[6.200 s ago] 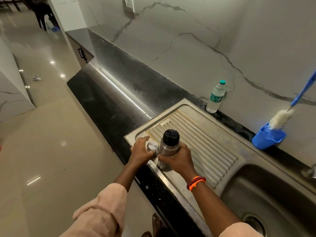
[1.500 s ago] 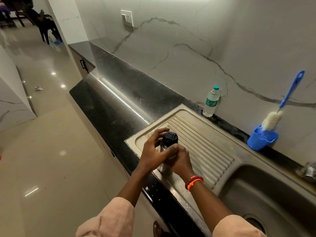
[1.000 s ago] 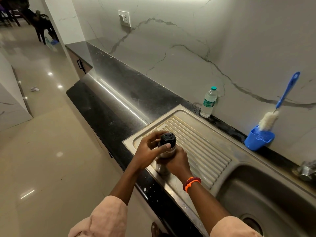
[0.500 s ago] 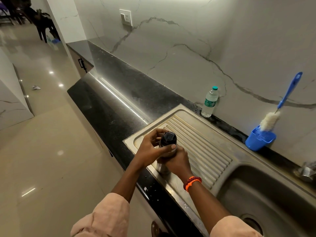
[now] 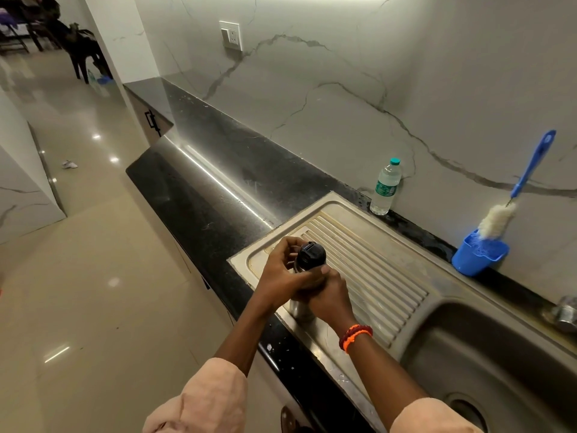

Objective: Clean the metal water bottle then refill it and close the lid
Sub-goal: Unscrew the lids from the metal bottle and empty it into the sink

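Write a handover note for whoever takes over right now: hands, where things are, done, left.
Left hand: fingers curled round the top of the metal water bottle, at the black lid.
Right hand: grips the bottle body, steadying it.
Bottle stands upright on the front corner of the steel drainboard; lid sits on its mouth.
Bottle brush stands in the blue cup by the wall; plastic water bottle behind the drainboard.
Done: cannot tell whether it is washed or filled.
Left: confirm the lid is screwed tight, then release.
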